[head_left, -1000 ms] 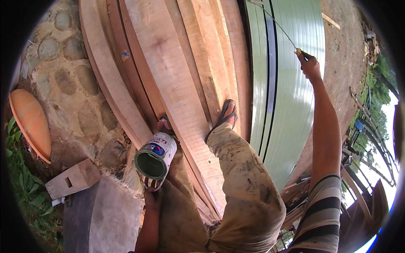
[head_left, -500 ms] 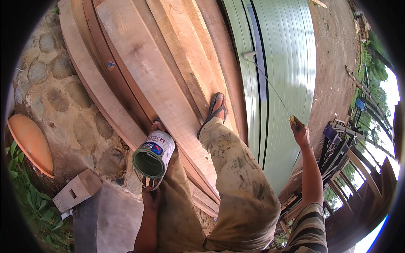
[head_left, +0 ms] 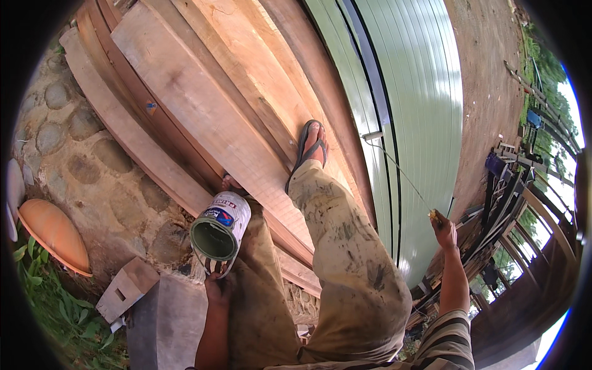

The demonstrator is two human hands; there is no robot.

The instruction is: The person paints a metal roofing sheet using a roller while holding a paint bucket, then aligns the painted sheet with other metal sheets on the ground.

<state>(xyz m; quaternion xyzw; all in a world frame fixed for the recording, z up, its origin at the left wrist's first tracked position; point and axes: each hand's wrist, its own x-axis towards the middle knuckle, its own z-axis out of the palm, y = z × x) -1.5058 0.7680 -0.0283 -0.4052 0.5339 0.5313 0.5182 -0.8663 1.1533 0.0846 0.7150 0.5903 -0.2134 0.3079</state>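
Note:
My left hand [head_left: 217,285] is closed at the base of a white paint can [head_left: 237,208], by its wire handle. The can tilts so that its round mouth faces me, and green paint coats the inside. Out to the right, my right hand [head_left: 446,235] grips the handle of a long-framed paint roller [head_left: 372,135]. Its roller head lies at the dark gap between a narrow green strip [head_left: 353,92] and a wide, glossy green grooved panel [head_left: 425,92]. The thin metal rod crosses over the wide panel to my hand.
My sandalled foot [head_left: 313,148] stands on stacked wooden planks [head_left: 203,92]; my other foot is partly hidden behind the can. Left are a stone-set surface [head_left: 83,169], an orange bowl-shaped thing [head_left: 55,237] and a block with a slot [head_left: 127,290]. Piled timber [head_left: 515,203] lies at right.
The roller head has come nearer to me along the green strip, and my right hand has drawn back a little. My left hand still holds the can. The whole view has shifted slightly.

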